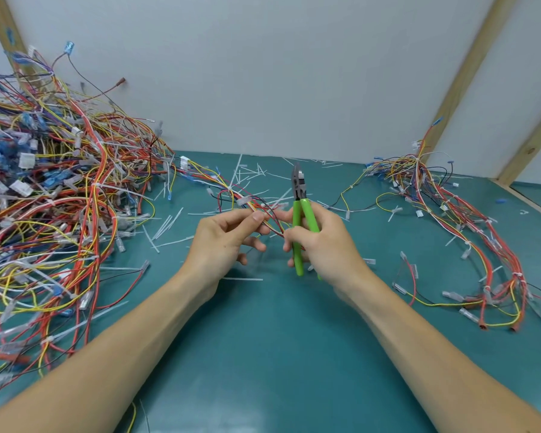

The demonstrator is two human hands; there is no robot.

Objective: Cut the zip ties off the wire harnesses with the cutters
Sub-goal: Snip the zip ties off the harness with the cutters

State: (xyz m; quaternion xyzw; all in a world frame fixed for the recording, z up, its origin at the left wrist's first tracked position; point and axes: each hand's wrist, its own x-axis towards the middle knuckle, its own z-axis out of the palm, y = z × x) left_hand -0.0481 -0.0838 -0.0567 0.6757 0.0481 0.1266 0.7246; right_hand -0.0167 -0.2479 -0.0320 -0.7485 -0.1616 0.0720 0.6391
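Observation:
My left hand [224,242] pinches a thin wire harness [231,192] of red, yellow and black wires between thumb and forefinger, just above the teal table. The harness runs back and left toward a white connector [185,164]. My right hand [320,242] grips green-handled cutters [300,214] upright, their grey jaws pointing away from me above the wires. The forefinger and thumb of that hand also touch the harness beside my left thumb. A white zip tie [243,200] sits on the harness just beyond my left fingers.
A big tangled heap of harnesses [50,198] fills the left side. A smaller bundle [469,220] lies at the right. Cut white zip-tie pieces [253,173] litter the far middle of the teal mat [278,339]. A white wall with wooden braces [463,79] stands behind.

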